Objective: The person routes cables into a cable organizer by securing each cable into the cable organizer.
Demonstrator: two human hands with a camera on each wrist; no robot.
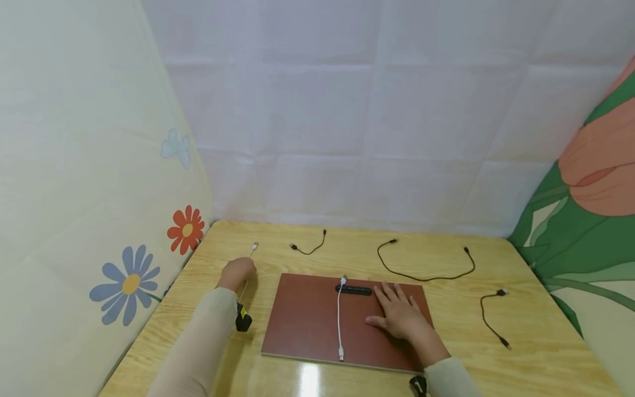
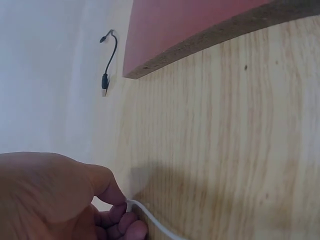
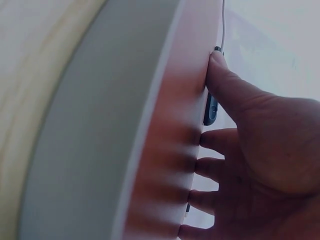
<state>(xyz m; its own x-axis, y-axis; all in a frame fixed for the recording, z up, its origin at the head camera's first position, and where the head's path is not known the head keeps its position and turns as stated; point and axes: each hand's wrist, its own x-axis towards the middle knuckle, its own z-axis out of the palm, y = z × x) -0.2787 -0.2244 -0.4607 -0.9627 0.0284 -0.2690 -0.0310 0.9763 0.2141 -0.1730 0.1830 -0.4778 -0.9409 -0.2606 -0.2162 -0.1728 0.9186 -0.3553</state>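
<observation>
My left hand (image 1: 238, 274) pinches a white USB cable (image 2: 156, 221) between thumb and curled fingers, left of a red-brown board (image 1: 297, 322). One plug of this cable sticks out beyond the fingers, toward the back of the table. Fingers spread, my right hand (image 1: 401, 318) rests on the right part of the board. A second white USB cable (image 1: 339, 320) lies lengthwise across the board's middle. Its upper plug overlaps the left end of a black oblong clip (image 1: 358, 290) near the far edge of the board.
A short black cable (image 1: 311, 252) lies at the back of the wooden table (image 1: 545, 353). Behind the board on the right curves a longer black cable (image 1: 426, 278). Another short black cable (image 1: 486, 317) lies at the right. Cloth-like walls enclose the back and sides.
</observation>
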